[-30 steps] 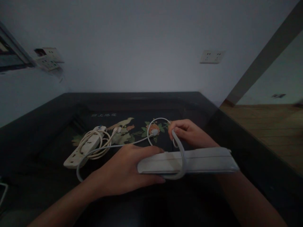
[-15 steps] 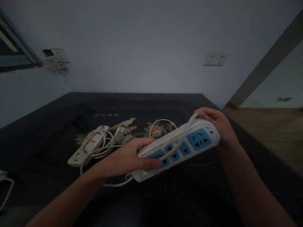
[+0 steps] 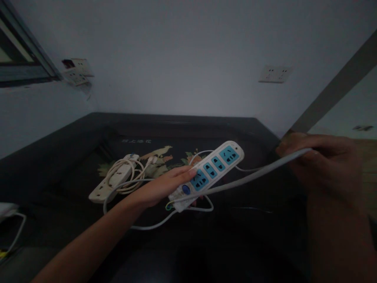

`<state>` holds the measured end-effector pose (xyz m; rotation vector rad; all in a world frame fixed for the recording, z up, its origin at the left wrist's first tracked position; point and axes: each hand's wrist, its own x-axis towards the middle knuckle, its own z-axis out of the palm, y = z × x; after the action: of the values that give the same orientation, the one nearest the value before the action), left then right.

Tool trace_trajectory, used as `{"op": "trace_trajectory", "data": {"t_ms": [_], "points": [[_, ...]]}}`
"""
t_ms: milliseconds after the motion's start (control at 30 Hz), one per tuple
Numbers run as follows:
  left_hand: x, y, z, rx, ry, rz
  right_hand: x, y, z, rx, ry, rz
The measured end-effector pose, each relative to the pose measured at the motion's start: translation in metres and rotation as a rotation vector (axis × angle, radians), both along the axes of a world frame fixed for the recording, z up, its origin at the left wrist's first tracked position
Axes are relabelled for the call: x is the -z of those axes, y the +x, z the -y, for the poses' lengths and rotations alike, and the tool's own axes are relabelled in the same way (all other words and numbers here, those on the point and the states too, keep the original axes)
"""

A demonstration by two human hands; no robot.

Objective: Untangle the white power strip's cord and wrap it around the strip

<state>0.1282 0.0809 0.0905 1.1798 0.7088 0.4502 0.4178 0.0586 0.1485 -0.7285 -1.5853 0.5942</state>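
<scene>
My left hand point(image 3: 173, 180) grips a white power strip point(image 3: 219, 169) with blue sockets near its lower end, thumb on the socket face. The strip is tilted, its upper end pointing right and away from me. Out at the right, my right hand point(image 3: 321, 157) is closed on the strip's white cord point(image 3: 253, 175), pulled in a straight line from the strip's lower end; the hand is slightly blurred. At that lower end a thin green-yellow wire point(image 3: 169, 204) sticks out. More cord loops hang below and behind the strip.
A second white power strip point(image 3: 103, 190) with its cord point(image 3: 138, 173) coiled round it lies on the black table point(image 3: 165, 122), left of my hands. Wall sockets point(image 3: 275, 74) are at the back right, others point(image 3: 78, 70) in the left corner. A white object point(image 3: 7, 209) is at the left edge.
My right hand has let go of the strip's upper end and moved right, drawing the cord out taut. The strip now lies lower and steeper in my left hand, sockets fully showing.
</scene>
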Motion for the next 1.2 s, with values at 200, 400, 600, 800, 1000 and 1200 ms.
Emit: {"op": "trace_trajectory", "data": {"t_ms": [200,400,600,800,1000,1200], "points": [[-0.001,0.0,0.0,0.02,0.207,0.005,0.001,0.0,-0.004,0.13,0.002,-0.016],[-0.015,-0.003,0.006,0.125,0.329,-0.067,0.008,-0.003,-0.014,0.234,-0.182,-0.064],[-0.018,-0.003,0.007,0.142,0.312,-0.076,0.008,-0.003,-0.015,0.258,-0.279,-0.081],[-0.017,-0.002,0.006,0.108,0.3,-0.056,0.008,0.0,-0.014,0.247,-0.254,-0.09],[-0.02,0.0,0.007,0.054,0.349,-0.104,0.007,0.0,-0.013,0.257,-0.246,-0.065],[-0.018,-0.002,0.006,0.06,0.404,-0.159,0.007,0.004,-0.014,0.204,-0.197,-0.033]]}}
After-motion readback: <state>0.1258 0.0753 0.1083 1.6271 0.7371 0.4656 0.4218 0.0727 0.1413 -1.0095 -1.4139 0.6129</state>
